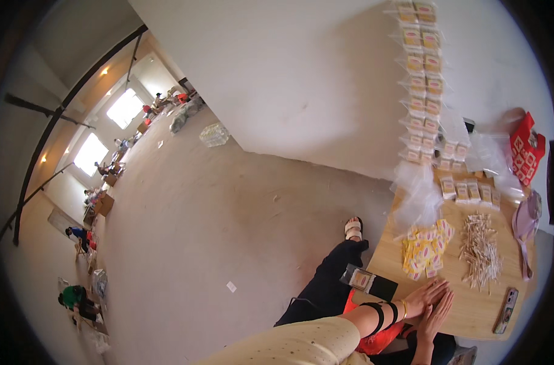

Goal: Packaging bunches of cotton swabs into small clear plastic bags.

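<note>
My left hand [424, 295] and my right hand [435, 316] meet over the near edge of the wooden table [471, 325]. Their fingers are stretched out and lie close against each other. Whatever may be between the palms is hidden. Just beyond them is a loose heap of yellow and white printed cards [421, 252]. To its right lies a pile of cotton swabs [480, 249]. At the table's left edge, near my left forearm, a small clear packet with a card [362, 280] rests by a flat black piece [383, 288].
Clear plastic bags [418, 198] lie behind the cards. Filled packets [462, 191] stand in a row, and many more [420, 91] are stacked along the wall. A phone [505, 310], purple pouch [525, 219] and red bag [526, 152] sit rightward. People work far left.
</note>
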### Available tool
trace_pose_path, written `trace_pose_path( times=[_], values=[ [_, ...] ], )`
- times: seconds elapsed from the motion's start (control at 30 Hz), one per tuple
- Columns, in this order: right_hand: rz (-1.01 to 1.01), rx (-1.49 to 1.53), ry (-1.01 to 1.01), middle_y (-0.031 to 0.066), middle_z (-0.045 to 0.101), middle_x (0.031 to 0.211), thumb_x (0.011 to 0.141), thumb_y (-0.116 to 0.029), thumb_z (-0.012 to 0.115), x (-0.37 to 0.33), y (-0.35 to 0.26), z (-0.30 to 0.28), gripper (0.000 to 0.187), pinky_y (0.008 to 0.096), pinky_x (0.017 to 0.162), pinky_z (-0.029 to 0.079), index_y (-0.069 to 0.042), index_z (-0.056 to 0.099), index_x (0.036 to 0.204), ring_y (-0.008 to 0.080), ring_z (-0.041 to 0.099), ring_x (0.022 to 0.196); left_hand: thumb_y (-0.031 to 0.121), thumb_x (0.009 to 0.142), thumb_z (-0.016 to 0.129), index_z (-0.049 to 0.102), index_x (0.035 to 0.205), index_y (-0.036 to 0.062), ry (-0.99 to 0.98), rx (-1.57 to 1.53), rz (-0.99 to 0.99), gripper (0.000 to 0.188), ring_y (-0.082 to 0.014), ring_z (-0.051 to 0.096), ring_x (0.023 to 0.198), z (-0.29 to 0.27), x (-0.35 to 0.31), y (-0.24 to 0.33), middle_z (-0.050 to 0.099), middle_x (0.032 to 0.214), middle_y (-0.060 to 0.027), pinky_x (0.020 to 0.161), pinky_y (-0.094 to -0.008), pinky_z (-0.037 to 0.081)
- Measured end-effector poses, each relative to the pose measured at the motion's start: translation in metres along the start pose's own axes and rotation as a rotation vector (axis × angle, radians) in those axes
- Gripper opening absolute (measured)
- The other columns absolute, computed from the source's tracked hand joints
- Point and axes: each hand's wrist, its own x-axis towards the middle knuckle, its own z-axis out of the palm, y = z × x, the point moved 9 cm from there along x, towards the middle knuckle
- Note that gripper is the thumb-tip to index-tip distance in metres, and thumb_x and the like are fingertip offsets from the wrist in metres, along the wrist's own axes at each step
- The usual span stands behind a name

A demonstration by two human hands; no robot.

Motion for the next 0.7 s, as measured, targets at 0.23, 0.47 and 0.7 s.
trace_pose_path(
  times=[0.23,0.47,0.7],
  values=[
    [0.263,0.111,0.092,0.0221,0.030,0.164,0.092,-0.012,0.060,0.000,0.013,-0.018,0.074,0.0486,0.126,0.018,-0.002,0.029,0.159,0.0401,0.025,0.153,0.037,0.096,0.060,0.041,0.153,0.0020,-0.272,-0.100,-0.150,0.070,-0.0310,0.032,0.151,-0.027,-0.008,-0.019,0.040,0.160,-0.0165,0.128,-0.0485,0.017],
    [0.235,0.054,0.138,0.0246,0.032,0.161,0.100,-0.025,0.053,0.000,0.004,-0.036,0.067,0.0504,0.126,0.020,0.004,0.030,0.155,0.0401,0.027,0.152,0.052,0.096,0.057,0.029,0.158,-0.0031,-0.316,0.140,0.019,0.087,-0.0304,0.021,0.157,-0.011,-0.029,0.000,0.026,0.167,-0.0192,0.128,-0.0503,0.013],
    [0.197,0.152,0.165,0.0207,0.041,0.156,0.097,-0.014,0.054,-0.004,0.005,-0.047,0.052,0.0482,0.125,0.023,-0.001,0.047,0.148,0.0379,0.032,0.149,0.054,0.096,0.057,0.028,0.158,-0.0032,-0.354,0.277,-0.001,0.089,-0.0308,0.017,0.157,-0.007,-0.037,0.008,0.022,0.168,-0.0190,0.128,-0.0510,0.012]
  ],
)
